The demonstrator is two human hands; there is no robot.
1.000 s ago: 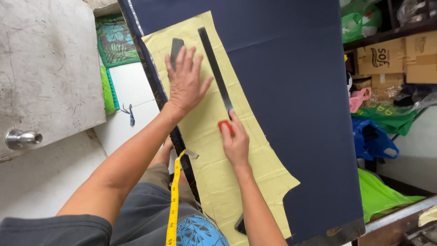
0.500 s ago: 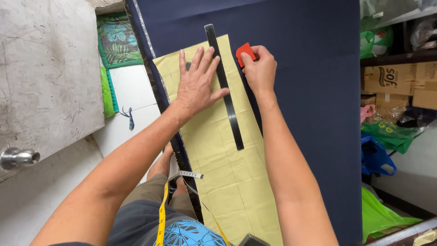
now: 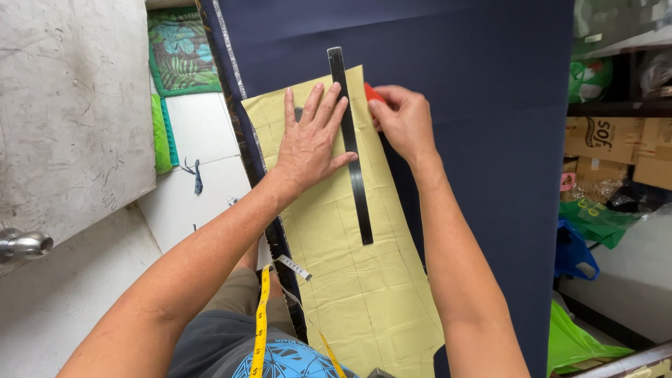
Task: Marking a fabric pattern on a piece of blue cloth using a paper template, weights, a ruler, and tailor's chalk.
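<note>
At the far left a grey, scuffed concrete wall [image 3: 70, 105] fills the view, with a metal tap [image 3: 24, 243] sticking out low down. Beside it lies white tiled floor [image 3: 203, 140], with a green leaf-patterned mat [image 3: 178, 59] at the top. A yellow measuring tape [image 3: 260, 329] hangs from the person's neck over a grey shirt with a blue print.

Next comes the bench, covered by dark navy cloth [image 3: 490, 140] with a pale selvedge along its left edge. On the cloth lies a pale yellow paper pattern [image 3: 350, 294], ruled with faint lines, running from the upper middle down to the bottom edge.

The left hand [image 3: 311, 143] lies flat on the upper part of the pattern, fingers spread wide, pressing the paper down; its fingertips touch the left edge of a long dark metal ruler [image 3: 353, 168]. The ruler rests on the pattern, its top end reaching past the paper onto the cloth.

Just right of the ruler, the right hand [image 3: 402, 122] pinches a small red piece of tailor's chalk [image 3: 372, 92] between thumb and fingers, its tip at the pattern's right edge near the top corner.

At the far right, cardboard boxes [image 3: 623, 150] and green and blue plastic bags [image 3: 588, 231] are piled beside the bench.
</note>
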